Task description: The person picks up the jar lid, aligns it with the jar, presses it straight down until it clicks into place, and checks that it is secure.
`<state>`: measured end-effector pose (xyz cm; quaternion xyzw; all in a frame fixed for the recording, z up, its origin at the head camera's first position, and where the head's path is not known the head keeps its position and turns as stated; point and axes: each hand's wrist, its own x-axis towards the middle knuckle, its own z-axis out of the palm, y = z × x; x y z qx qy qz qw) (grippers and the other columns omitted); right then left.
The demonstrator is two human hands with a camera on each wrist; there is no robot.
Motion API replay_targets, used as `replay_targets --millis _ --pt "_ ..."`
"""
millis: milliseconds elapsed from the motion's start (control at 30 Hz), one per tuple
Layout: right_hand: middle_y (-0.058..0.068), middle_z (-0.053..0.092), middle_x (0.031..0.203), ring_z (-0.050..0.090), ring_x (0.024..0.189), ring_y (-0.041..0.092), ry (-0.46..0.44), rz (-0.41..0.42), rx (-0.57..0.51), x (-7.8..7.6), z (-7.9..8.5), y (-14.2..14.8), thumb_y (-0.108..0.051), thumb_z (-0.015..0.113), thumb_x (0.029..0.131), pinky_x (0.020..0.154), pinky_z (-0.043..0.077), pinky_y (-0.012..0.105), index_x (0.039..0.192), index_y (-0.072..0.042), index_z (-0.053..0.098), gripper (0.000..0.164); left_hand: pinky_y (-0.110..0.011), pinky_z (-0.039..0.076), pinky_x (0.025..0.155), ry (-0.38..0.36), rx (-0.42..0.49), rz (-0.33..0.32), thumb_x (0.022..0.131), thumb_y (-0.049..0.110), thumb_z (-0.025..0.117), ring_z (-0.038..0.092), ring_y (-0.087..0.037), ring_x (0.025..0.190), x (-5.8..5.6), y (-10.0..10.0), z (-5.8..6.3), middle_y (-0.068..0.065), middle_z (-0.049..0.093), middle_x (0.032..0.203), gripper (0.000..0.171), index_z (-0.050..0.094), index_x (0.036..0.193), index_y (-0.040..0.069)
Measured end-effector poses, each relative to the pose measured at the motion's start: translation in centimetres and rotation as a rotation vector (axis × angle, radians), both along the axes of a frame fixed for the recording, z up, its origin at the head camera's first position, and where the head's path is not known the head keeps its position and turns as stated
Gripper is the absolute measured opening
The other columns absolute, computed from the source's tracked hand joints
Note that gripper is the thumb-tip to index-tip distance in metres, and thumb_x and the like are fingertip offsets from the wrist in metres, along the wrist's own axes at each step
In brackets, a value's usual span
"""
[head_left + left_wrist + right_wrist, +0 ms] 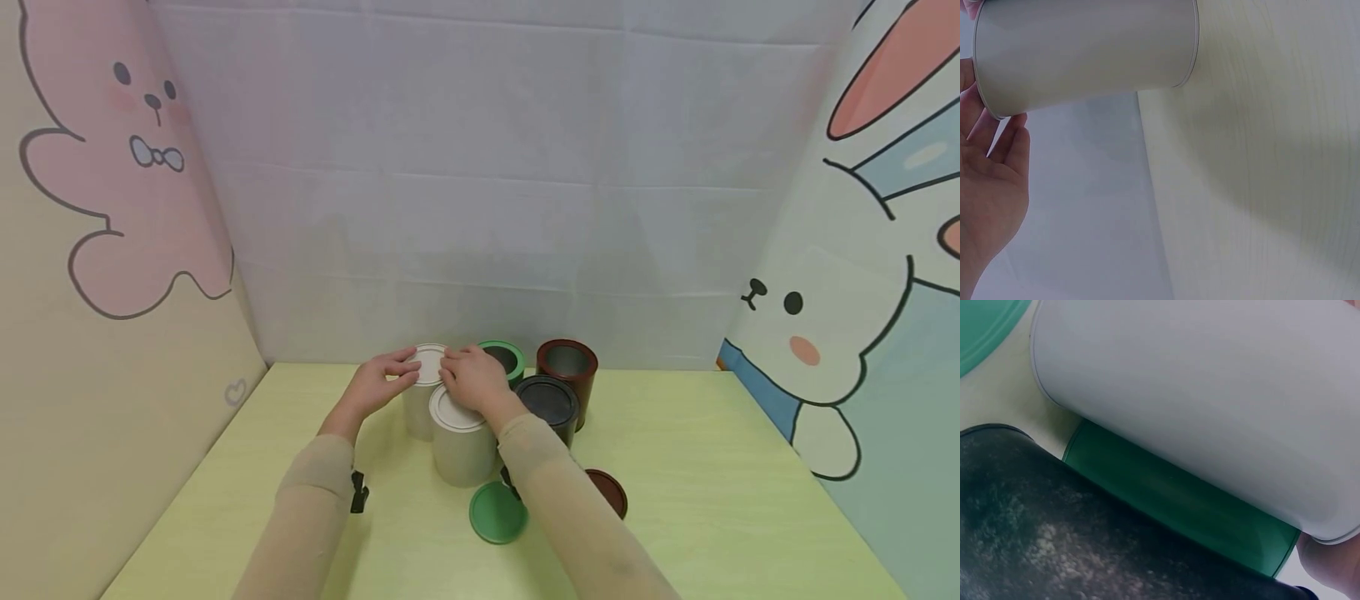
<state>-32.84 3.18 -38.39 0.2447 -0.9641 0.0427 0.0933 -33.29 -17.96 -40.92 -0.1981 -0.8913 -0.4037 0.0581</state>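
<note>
At the back left stands a white can [417, 412] with a white lid [432, 367] on its top. My left hand [375, 385] reaches to the left side of this lid, fingers spread and fingertips at the rim. From the other side my right hand [476, 379] lays its fingertips on the lid's right edge. The right palm and wrist pass over a second white can [465, 458], which has a white lid on and stands nearer the front. In the left wrist view, the left hand [994, 187] is at the top end of the back white can [1085, 53].
Right of the white cans stand an uncovered green can [1179, 497], a black can [550, 402] with a black lid and an uncovered brown can [583, 392]. A green lid [498, 512] and a brown lid [611, 493] lie in front. Fabric walls border the table [712, 483].
</note>
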Motion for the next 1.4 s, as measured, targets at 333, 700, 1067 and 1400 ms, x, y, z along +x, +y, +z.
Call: replay_targets --millis 333,700,1067,1400 --pt "-0.005 0.051 0.146 0.049 0.129 0.02 0.017 0.0 0.054 -0.3 -0.1 0.0 -0.035 0.043 0.107 0.106 0.041 0.034 0.138 -0.021 0.061 0.039 -0.054 0.037 0.108 0.018 -0.014 0.007 0.097 0.023 0.067 0.039 -0.036 0.138 -0.3 0.0 -0.6 -0.007 0.049 0.147 0.034 0.069 0.125 0.004" --pt "-0.005 0.052 0.146 0.05 0.127 0.019 0.03 -0.009 0.094 -0.2 0.2 -0.3 -0.034 0.043 0.106 0.105 0.042 0.033 0.137 -0.021 0.062 0.039 -0.055 0.037 0.108 0.055 -0.028 0.004 0.096 0.021 0.067 0.042 -0.038 0.135 -0.2 0.0 -0.3 -0.009 0.052 0.145 0.032 0.07 0.123 0.004" --pt "-0.006 0.049 0.148 0.048 0.129 0.019 0.003 -0.005 0.069 -0.3 0.0 -0.6 -0.033 0.042 0.107 0.105 0.042 0.033 0.139 -0.021 0.06 0.039 -0.054 0.036 0.109 0.025 -0.004 0.034 0.096 0.023 0.067 0.04 -0.037 0.137 -0.7 -0.3 -0.8 -0.006 0.051 0.146 0.032 0.07 0.123 0.004" --pt "-0.003 0.049 0.148 0.045 0.134 0.021 -0.034 0.054 0.001 -0.3 0.4 0.6 -0.029 0.046 0.106 0.109 0.039 0.035 0.138 -0.019 0.061 0.037 -0.054 0.035 0.11 -0.005 0.06 0.025 0.096 0.021 0.067 0.038 -0.036 0.139 -0.6 0.0 -0.8 -0.008 0.05 0.147 0.033 0.069 0.123 0.003"
